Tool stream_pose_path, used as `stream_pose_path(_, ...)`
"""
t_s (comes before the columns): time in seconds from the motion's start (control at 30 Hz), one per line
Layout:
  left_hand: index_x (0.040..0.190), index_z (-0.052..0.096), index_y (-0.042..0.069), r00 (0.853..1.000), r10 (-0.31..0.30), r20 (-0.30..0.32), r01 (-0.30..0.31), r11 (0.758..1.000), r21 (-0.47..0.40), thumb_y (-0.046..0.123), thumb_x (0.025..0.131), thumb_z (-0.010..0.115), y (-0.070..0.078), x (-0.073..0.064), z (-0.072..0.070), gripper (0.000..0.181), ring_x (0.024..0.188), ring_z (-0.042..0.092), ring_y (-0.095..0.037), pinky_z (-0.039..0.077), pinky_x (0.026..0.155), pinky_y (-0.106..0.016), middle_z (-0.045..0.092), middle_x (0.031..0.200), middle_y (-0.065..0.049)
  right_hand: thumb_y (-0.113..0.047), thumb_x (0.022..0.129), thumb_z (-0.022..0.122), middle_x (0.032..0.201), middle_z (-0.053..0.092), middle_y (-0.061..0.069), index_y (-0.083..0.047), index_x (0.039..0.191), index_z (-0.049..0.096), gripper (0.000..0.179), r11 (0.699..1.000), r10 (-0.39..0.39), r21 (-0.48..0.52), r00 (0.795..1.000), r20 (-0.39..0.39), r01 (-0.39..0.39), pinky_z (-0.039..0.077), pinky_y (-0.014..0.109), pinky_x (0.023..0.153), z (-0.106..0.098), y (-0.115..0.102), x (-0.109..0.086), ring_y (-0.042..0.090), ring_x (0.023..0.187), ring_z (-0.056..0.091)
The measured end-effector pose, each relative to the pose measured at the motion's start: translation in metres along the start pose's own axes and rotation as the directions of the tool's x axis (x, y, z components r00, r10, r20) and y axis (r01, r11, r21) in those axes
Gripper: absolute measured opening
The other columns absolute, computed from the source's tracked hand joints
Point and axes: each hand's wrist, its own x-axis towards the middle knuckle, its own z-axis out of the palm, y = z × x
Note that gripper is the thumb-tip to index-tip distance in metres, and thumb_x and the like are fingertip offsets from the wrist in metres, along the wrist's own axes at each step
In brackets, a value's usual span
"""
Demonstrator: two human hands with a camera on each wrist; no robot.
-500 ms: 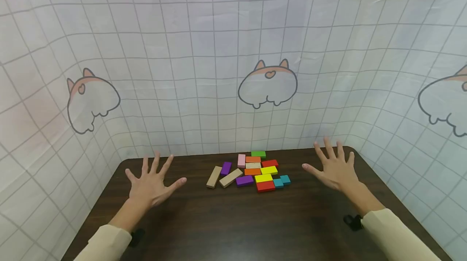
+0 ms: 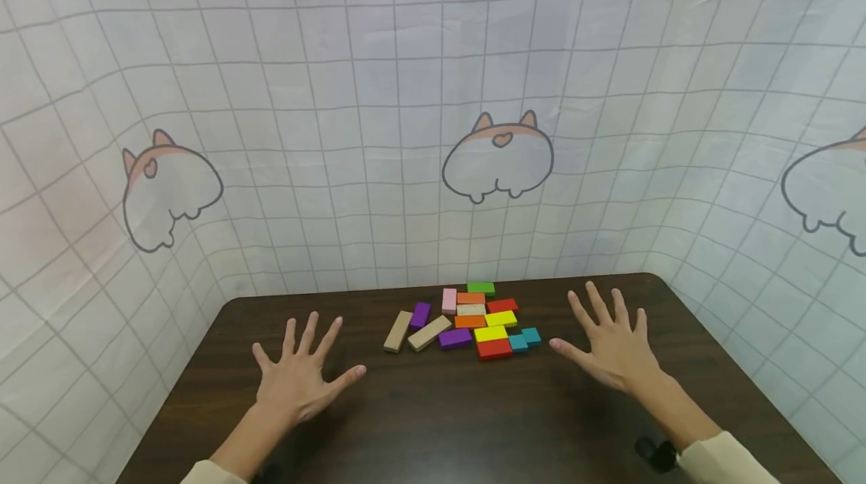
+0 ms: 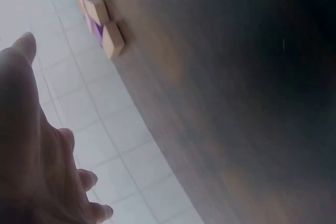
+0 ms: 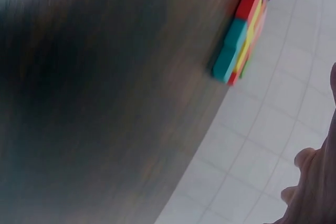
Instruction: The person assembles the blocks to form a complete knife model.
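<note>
Several coloured wooden blocks lie flat in a loose cluster near the table's far edge. Among them are a red block (image 2: pixel 495 349), a yellow block (image 2: pixel 501 319), a purple block (image 2: pixel 455 338), a green block (image 2: pixel 481 288), a pink block (image 2: pixel 449 300) and a plain wood block (image 2: pixel 398 331). To the left of the cluster my left hand (image 2: pixel 295 382) is held over the table, fingers spread and holding nothing. My right hand (image 2: pixel 616 352) is likewise spread, on the right side, nearest the teal blocks (image 2: pixel 531 337). Neither hand touches a block.
A dark wood table (image 2: pixel 419 424) with rounded far corners bears the blocks. Behind it and along both sides hangs a white grid-patterned curtain (image 2: pixel 379 168) with cartoon dog prints. A small black object (image 2: pixel 655 455) shows beneath the right wrist.
Both hands have drawn back toward the table's near side and slightly inward, fingers still spread. The blocks keep their places.
</note>
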Motion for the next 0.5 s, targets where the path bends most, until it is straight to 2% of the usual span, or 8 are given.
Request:
stream_pose_path(0.3,0.164,0.012,0.037,0.999,0.004,0.038,-0.003,1.0,-0.028,0.088,0.088,0.037,0.023,-0.012,0.004,0.095,0.156,0.009,-0.05,0.001,0.105,-0.089,0.011,0.172,-0.011,-0.072,0.092,0.054,0.171,0.018,0.015,-0.024,0.164,0.025,0.092,0.997,-0.035,0.063,0.999,-0.031,0.037,0.014,0.083,0.11,0.011,-0.033,-0.015,0.055,0.152,0.017)
stream_pose_path(0.5,0.164,0.01,0.038,1.0,0.012,0.001,-0.012,0.996,-0.089,0.086,0.089,0.039,0.035,-0.007,0.01,0.093,0.156,0.012,-0.05,0.006,0.106,-0.088,0.011,0.173,-0.012,-0.066,0.093,0.059,0.167,0.028,0.016,-0.022,0.163,0.03,0.087,0.983,-0.086,0.159,0.994,-0.064,0.095,0.016,0.083,0.109,0.016,-0.058,-0.016,0.051,0.15,0.025)
